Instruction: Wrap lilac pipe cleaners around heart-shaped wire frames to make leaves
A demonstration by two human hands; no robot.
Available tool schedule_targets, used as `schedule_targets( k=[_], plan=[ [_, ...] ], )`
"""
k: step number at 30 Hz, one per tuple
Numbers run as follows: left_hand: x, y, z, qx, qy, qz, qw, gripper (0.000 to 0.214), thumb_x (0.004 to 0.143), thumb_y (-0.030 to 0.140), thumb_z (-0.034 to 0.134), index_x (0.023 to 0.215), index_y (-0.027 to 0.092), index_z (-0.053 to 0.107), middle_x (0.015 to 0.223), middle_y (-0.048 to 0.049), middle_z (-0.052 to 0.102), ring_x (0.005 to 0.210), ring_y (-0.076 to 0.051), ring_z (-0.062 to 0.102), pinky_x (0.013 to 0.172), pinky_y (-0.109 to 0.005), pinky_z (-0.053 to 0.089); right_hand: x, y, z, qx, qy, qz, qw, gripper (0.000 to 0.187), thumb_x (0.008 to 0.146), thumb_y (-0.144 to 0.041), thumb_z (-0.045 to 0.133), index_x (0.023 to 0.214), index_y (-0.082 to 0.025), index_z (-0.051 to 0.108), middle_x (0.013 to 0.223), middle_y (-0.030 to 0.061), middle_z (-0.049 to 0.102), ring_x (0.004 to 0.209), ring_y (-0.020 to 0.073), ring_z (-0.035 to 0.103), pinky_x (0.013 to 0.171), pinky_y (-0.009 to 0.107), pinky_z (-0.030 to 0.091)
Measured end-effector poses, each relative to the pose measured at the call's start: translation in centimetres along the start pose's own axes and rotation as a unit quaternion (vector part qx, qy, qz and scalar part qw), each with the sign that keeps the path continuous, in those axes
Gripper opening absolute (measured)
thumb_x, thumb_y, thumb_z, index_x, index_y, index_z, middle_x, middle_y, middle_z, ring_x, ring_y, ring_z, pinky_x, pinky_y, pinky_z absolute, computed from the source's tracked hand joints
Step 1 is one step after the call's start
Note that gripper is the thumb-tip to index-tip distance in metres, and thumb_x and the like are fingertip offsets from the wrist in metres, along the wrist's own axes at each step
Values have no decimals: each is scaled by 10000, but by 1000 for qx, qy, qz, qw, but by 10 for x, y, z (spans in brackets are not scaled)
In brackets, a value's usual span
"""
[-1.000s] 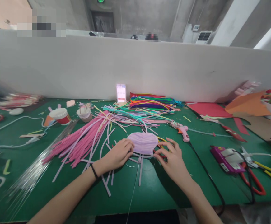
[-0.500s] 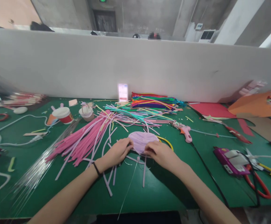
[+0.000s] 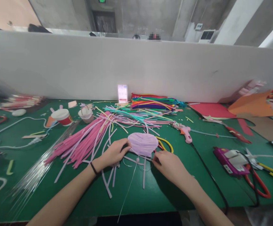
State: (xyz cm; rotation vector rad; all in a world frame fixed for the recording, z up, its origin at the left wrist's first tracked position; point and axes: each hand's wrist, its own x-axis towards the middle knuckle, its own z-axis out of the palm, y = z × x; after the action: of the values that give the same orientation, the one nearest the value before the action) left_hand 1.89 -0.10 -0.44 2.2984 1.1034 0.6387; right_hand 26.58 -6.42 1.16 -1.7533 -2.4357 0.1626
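Note:
A lilac heart point(image 3: 143, 143) woven from pipe cleaners lies on the green table point(image 3: 164, 191). My left hand point(image 3: 114, 153) pinches the heart's left edge with curled fingers. My right hand point(image 3: 169, 167) sits just below the heart's lower right edge, fingers closed in a pinch on a thin strand there; what it holds is too small to name. A thin wire point(image 3: 128, 191) runs from under the heart toward the table's front edge. Loose lilac pipe cleaner ends point(image 3: 144, 175) stick out below the heart.
A fan of pink pipe cleaners point(image 3: 80, 144) lies left of the heart, a coloured bundle point(image 3: 150, 103) behind it. A pink glue gun point(image 3: 184, 131) and its black cord point(image 3: 209, 175) lie right. Red-handled scissors point(image 3: 256, 183), a purple tool point(image 3: 229, 158), a paper cup point(image 3: 61, 116).
My right hand slid from on top of the heart's right side down to its lower right edge, uncovering the heart. The left hand stayed at the left edge.

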Motion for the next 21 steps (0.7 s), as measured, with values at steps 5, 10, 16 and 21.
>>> schedule_targets(
  k=[5, 10, 16, 21],
  plan=[
    [0, 0, 0, 19, 2, 9, 1000, 187, 936, 313, 387, 911, 202, 536, 890, -47, 629, 836, -189, 601, 781, -309, 460, 7, -8, -3, 13, 56, -62, 996, 94, 832, -158, 494, 810, -201, 575, 820, 57, 646, 800, 208, 605, 668, 290, 417],
    [-1, 6, 7, 77, 24, 28, 996, 189, 955, 296, 343, 928, 202, 505, 900, -52, 612, 863, -207, 575, 806, -336, 430, 27, -13, -3, 77, 77, -152, 982, 135, 909, -175, 416, 891, -195, 548, 899, 72, 627, 884, 203, 571, 771, 311, 432],
    [2, 17, 19, 17, 40, 13, 999, 199, 958, 274, 323, 907, 192, 497, 876, -53, 594, 801, -186, 566, 744, -311, 443, 43, -12, 19, 281, 42, -132, 950, 116, 938, -203, 386, 962, -198, 500, 834, 29, 648, 748, 152, 612, 690, 269, 458],
    [4, 18, 25, -116, 51, -18, 992, 149, 926, 287, 425, 967, 197, 536, 920, -43, 644, 853, -178, 616, 783, -303, 476, 45, -12, 37, 478, 33, -67, 875, 105, 906, -277, 479, 941, -201, 543, 778, 11, 678, 663, 137, 646, 639, 255, 507]
  ],
)
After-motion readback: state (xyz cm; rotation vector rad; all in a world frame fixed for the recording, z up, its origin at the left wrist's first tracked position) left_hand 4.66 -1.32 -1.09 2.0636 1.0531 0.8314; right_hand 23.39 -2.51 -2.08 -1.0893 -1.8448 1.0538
